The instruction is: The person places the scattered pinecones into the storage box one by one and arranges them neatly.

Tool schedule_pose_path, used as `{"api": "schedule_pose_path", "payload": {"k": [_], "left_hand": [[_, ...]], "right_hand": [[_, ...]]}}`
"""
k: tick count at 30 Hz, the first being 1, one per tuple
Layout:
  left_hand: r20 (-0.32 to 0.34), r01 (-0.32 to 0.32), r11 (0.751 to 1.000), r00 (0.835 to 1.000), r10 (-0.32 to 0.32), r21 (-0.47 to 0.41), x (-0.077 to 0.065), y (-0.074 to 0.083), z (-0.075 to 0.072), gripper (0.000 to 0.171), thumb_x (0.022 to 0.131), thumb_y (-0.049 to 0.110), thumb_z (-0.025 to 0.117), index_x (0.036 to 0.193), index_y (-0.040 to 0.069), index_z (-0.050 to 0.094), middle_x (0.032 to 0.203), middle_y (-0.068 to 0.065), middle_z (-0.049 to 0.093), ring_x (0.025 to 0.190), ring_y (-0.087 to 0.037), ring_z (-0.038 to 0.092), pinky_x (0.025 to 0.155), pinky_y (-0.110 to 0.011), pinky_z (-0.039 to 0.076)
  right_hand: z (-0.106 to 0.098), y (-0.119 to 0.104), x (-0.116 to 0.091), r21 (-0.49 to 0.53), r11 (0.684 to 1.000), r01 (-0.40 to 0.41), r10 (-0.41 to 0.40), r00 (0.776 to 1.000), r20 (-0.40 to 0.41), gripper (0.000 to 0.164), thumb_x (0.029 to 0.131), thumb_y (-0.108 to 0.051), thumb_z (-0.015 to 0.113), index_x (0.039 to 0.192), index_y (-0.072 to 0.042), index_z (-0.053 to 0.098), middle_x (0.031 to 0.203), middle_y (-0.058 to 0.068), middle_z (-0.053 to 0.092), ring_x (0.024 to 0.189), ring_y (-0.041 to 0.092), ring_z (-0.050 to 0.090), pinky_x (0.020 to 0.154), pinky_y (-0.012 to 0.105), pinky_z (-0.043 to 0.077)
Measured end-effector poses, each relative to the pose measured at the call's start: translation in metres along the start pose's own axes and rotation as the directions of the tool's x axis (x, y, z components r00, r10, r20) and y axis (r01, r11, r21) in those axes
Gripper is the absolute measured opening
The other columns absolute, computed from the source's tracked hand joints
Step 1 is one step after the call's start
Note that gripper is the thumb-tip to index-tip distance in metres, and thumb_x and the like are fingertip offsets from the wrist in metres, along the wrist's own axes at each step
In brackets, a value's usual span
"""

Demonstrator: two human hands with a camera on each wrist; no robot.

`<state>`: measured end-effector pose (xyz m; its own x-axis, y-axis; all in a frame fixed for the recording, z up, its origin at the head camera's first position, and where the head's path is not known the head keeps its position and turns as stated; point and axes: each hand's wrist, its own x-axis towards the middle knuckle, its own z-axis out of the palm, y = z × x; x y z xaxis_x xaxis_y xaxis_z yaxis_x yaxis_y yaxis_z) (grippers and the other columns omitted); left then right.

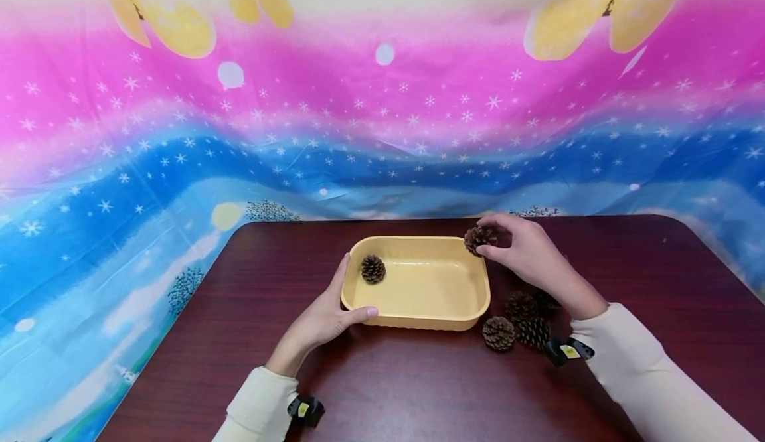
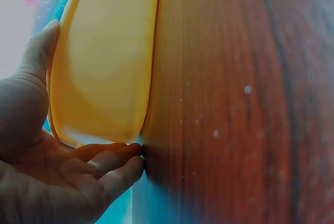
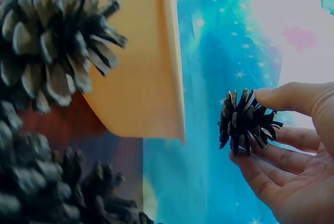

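A yellow plastic container [image 1: 418,296] stands on the table, with one brown pine cone [image 1: 373,269] lying inside at its left end. My left hand [image 1: 325,312] grips the container's near left corner, the thumb on the near side and the fingers along the left end wall. Between thumb and fingertips, my right hand [image 1: 526,253] pinches another pine cone [image 3: 245,122] above the container's far right corner. In the right wrist view this cone hangs clear of the container wall [image 3: 141,78]. To the right of the container lies a group of several pine cones [image 1: 499,333], partly hidden by the right forearm.
The dark red-brown wooden table [image 1: 394,389] has rounded far corners. A patterned cloth [image 1: 382,123] in pink and blue with snowflakes hangs behind and to the left. Each wrist wears a black strapped device [image 1: 307,410].
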<state>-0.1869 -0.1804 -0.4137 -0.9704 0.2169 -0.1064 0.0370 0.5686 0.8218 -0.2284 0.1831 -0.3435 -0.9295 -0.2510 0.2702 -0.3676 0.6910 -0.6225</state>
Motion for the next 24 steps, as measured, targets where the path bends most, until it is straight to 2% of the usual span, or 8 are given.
{"api": "schedule_pose_path", "payload": {"k": [10, 16, 19, 22, 24], "left_hand": [[0.007, -0.016, 1.000, 1.000, 0.016, 0.005, 0.002, 0.002, -0.001, 0.121, 0.089, 0.038, 0.085, 0.170, 0.025, -0.004, 0.175, -0.014, 0.017, 0.153, -0.035, 0.037, 0.122, -0.058, 0.032], [0.005, -0.014, 1.000, 1.000, 0.014, 0.008, 0.001, 0.000, -0.002, 0.120, 0.089, 0.037, 0.084, 0.170, 0.026, -0.004, 0.175, -0.014, 0.017, 0.154, -0.035, 0.036, 0.122, -0.058, 0.032], [0.004, -0.009, 1.000, 1.000, 0.009, 0.008, 0.001, -0.001, -0.001, 0.120, 0.089, 0.037, 0.084, 0.170, 0.026, -0.003, 0.175, -0.014, 0.018, 0.154, -0.036, 0.036, 0.122, -0.059, 0.031], [0.004, -0.007, 1.000, 1.000, 0.007, 0.007, 0.001, -0.001, -0.001, 0.121, 0.089, 0.038, 0.085, 0.170, 0.025, -0.003, 0.175, -0.015, 0.018, 0.154, -0.036, 0.036, 0.122, -0.058, 0.031], [0.003, -0.007, 1.000, 1.000, 0.006, 0.004, 0.001, -0.001, -0.001, 0.121, 0.089, 0.038, 0.085, 0.170, 0.025, -0.003, 0.175, -0.015, 0.018, 0.154, -0.036, 0.036, 0.122, -0.058, 0.031]], "right_hand": [[0.008, -0.005, 0.000, 0.005, 1.000, 0.000, 0.000, 1.000, 0.022, 0.043, 0.093, -0.014, 0.079, 0.133, -0.002, 0.067, 0.132, 0.023, 0.069, 0.121, 0.042, 0.065, 0.102, 0.059, 0.049], [0.015, -0.009, 0.001, -0.001, 1.000, 0.015, -0.015, 0.999, 0.039, 0.043, 0.093, -0.014, 0.079, 0.132, -0.003, 0.067, 0.134, 0.023, 0.068, 0.125, 0.043, 0.062, 0.105, 0.061, 0.048], [0.022, -0.011, 0.002, 0.005, 1.000, 0.027, -0.027, 0.998, 0.053, 0.043, 0.093, -0.015, 0.079, 0.132, -0.003, 0.068, 0.131, 0.022, 0.069, 0.108, 0.037, 0.068, 0.094, 0.055, 0.053], [0.028, -0.013, 0.003, 0.013, 0.999, 0.035, -0.035, 0.998, 0.056, 0.042, 0.093, -0.015, 0.080, 0.132, -0.003, 0.068, 0.130, 0.021, 0.070, 0.088, 0.028, 0.066, 0.086, 0.048, 0.053], [0.033, -0.015, 0.004, 0.021, 0.999, 0.043, -0.044, 0.998, 0.055, 0.042, 0.092, -0.015, 0.080, 0.131, -0.003, 0.068, 0.131, 0.021, 0.070, 0.090, 0.029, 0.066, 0.088, 0.049, 0.054]]}}
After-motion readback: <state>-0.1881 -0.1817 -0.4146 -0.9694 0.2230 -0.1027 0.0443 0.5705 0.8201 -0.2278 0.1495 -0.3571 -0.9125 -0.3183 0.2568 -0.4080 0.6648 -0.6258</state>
